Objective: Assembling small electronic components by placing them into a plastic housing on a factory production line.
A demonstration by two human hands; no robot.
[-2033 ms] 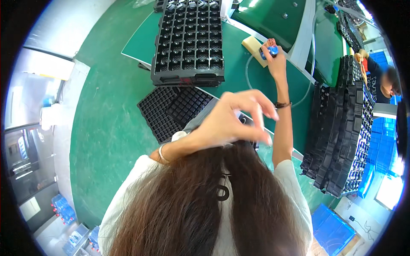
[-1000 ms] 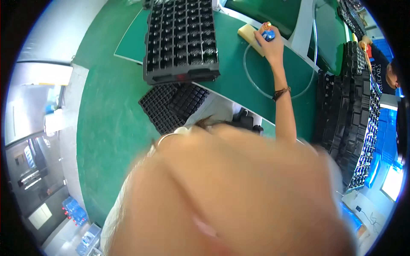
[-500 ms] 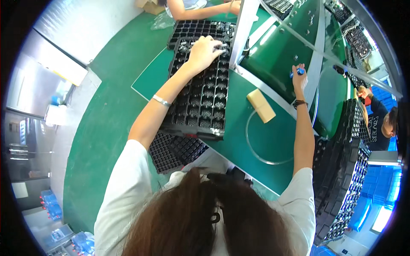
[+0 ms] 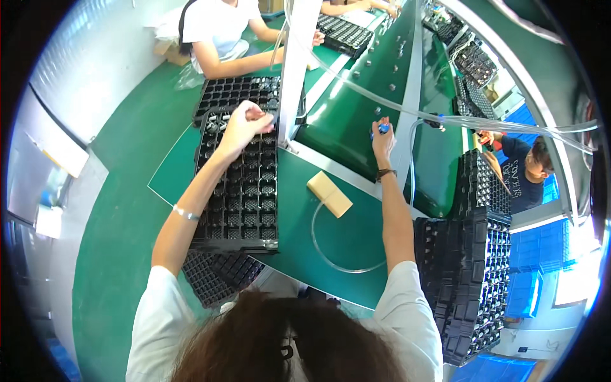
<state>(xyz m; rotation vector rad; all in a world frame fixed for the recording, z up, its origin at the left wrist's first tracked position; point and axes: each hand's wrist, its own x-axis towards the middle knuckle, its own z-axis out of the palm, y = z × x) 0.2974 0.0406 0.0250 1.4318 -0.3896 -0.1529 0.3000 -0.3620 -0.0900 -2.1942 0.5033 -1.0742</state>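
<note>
My left hand (image 4: 242, 132) is above the upper part of a black compartment tray (image 4: 245, 207), with thumb and fingers drawn together. Its fingertips look greyish, and whatever is between them is too small to make out. A few small silvery parts (image 4: 216, 122) sit in the tray's upper left pockets. Over the near end of a green conveyor belt (image 4: 347, 121), my right hand (image 4: 384, 145) is closed around a small blue object (image 4: 381, 129), mostly covered by the fingers. Small metal parts (image 4: 393, 87) lie scattered farther up the belt.
A yellowish block (image 4: 330, 194) lies on the green table (image 4: 299, 223) beside a curved clear hose (image 4: 316, 242). Stacked black trays (image 4: 468, 274) stand at the right. A metal post (image 4: 296, 70) rises beside the belt. One person sits across; another is at the far right.
The whole view has shifted, so the scene appears farther left and lower. My left fingers, spread over the tray before, have drawn together. My right hand still holds the blue object over the belt.
</note>
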